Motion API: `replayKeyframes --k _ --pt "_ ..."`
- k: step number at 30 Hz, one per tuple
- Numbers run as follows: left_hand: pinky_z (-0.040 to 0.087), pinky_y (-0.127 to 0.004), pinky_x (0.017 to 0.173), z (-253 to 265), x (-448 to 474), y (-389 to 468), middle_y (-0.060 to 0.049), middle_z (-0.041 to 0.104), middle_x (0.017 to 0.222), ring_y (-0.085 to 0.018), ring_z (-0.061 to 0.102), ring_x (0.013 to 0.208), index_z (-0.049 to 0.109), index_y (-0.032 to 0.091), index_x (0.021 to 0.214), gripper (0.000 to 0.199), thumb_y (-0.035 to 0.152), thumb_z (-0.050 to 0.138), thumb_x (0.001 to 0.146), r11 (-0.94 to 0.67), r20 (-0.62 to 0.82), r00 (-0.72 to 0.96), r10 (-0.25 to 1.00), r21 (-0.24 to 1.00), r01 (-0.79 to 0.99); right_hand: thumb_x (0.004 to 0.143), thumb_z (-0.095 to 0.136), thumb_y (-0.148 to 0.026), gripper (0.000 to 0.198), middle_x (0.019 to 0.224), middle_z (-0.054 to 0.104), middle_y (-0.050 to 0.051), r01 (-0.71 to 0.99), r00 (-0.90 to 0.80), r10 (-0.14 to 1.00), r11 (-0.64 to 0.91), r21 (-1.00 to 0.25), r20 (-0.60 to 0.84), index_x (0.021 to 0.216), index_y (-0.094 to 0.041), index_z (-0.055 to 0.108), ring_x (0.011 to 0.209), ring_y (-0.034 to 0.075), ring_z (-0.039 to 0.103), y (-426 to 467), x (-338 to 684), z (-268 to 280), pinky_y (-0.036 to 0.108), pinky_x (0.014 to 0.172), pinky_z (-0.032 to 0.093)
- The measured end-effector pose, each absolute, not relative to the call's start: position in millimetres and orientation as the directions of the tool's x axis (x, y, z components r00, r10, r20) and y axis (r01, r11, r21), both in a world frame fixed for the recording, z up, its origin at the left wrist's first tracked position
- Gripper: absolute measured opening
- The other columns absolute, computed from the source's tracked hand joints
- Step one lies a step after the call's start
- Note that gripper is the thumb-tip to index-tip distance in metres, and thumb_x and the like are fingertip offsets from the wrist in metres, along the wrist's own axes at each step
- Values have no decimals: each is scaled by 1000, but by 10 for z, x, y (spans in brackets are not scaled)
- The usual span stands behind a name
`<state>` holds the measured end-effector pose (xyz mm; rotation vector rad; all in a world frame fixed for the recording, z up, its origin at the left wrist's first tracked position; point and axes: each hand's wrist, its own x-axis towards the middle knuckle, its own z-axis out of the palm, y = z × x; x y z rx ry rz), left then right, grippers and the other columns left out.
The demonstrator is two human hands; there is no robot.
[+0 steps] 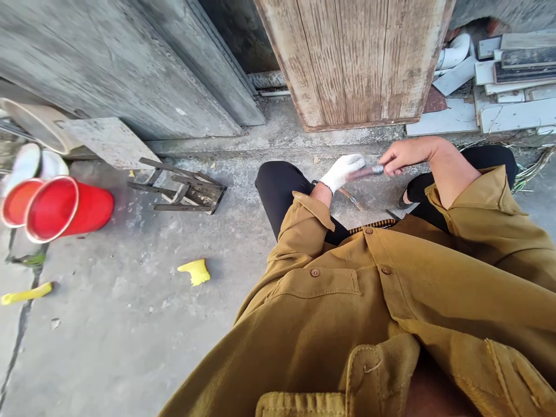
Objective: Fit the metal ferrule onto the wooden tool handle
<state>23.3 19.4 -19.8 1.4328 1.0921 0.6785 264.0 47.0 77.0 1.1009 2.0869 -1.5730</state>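
My left hand (343, 172), in a white knit glove, is in front of my knees with its fingers curled closed; what lies inside them is hidden. My right hand (403, 156) is bare and wrapped around the end of a hand tool (369, 171). The tool has a grey ringed collar and a brownish, flat-looking part smeared by motion, which reaches left to the glove. I cannot tell whether it touches the glove. Just below the glove a thin brown stick (351, 198) slants down toward the ground; whether the glove holds it is unclear.
Wooden door panels (347, 63) stand ahead above a concrete step. To the left are a small wooden stool (185, 188) on its side, red buckets (93, 205) lying over, and yellow pieces (195, 272) on the concrete. Stacked boards (521, 116) and a white pipe (456, 52) lie at right.
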Motion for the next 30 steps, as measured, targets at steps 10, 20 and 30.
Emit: replayKeyframes --k 10,20,30 --pt "55 -28 60 130 175 -92 -9 77 72 -18 77 74 78 21 77 44 36 51 108 379 -474 335 814 871 312 109 53 -16 22 82 59 4 418 -25 963 -234 -878 -269 87 -16 57 70 11 50 525 2750 878 26 67 42" --pt "56 -34 62 112 158 29 -10 76 80 -16 64 66 73 19 79 42 59 79 92 77 -213 612 761 968 240 93 83 -36 26 75 68 9 949 -284 507 270 -163 -814 77 -18 73 78 24 65 539 2532 462 37 75 48" --pt "49 -30 65 -130 124 274 -4 62 73 -15 54 69 60 20 71 30 27 64 99 38 -115 218 969 943 330 94 74 -50 32 74 66 2 729 -681 237 307 -612 -693 88 -19 76 74 18 59 471 2561 703 30 74 44"
